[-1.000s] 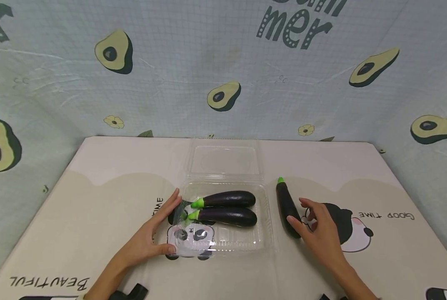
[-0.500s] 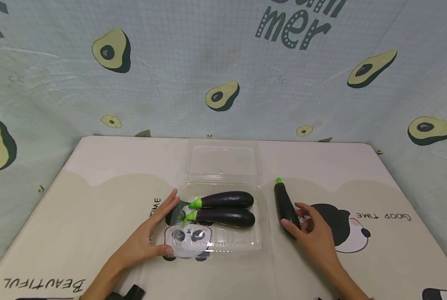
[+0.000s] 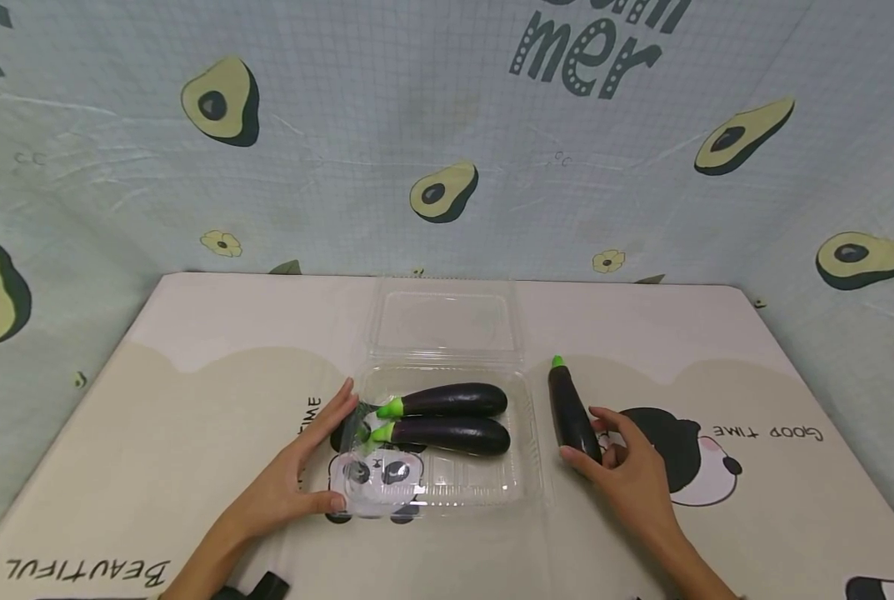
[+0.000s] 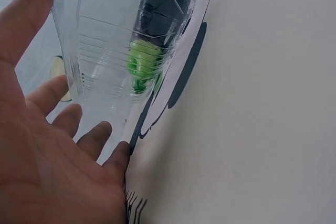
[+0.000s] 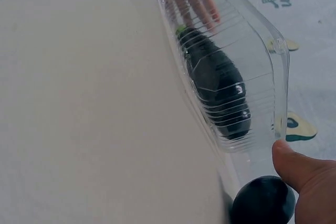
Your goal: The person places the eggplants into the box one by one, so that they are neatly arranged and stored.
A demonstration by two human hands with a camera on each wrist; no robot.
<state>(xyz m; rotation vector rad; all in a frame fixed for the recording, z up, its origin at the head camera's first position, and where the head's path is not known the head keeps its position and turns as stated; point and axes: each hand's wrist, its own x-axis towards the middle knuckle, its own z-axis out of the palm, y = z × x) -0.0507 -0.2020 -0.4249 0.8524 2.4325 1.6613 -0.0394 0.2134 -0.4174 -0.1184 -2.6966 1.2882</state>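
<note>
An eggplant (image 3: pixel 569 406) with a green stem end lies on the table to the right of a clear plastic clamshell container (image 3: pixel 484 487). My right hand (image 3: pixel 630 462) holds its rounded near end between thumb and fingers; in the right wrist view the thumb (image 5: pixel 299 166) is beside that end and the other fingers are out of sight. Two more eggplants, a rear one (image 3: pixel 457 399) and a front one (image 3: pixel 454 435), lie side by side inside the container, stems to the left. Against the container's left side rests my left hand (image 3: pixel 300 475), fingers extended and spread from the thumb.
The container's lid (image 3: pixel 447 321) lies folded back toward the far table edge. A printed cloth (image 3: pixel 192 433) with pandas and lettering covers the table. Behind it hangs an avocado-patterned curtain (image 3: pixel 342 125).
My right hand has moved left onto the third eggplant, and its thumb and fingers have closed around the near end. The left hand stays at the container.
</note>
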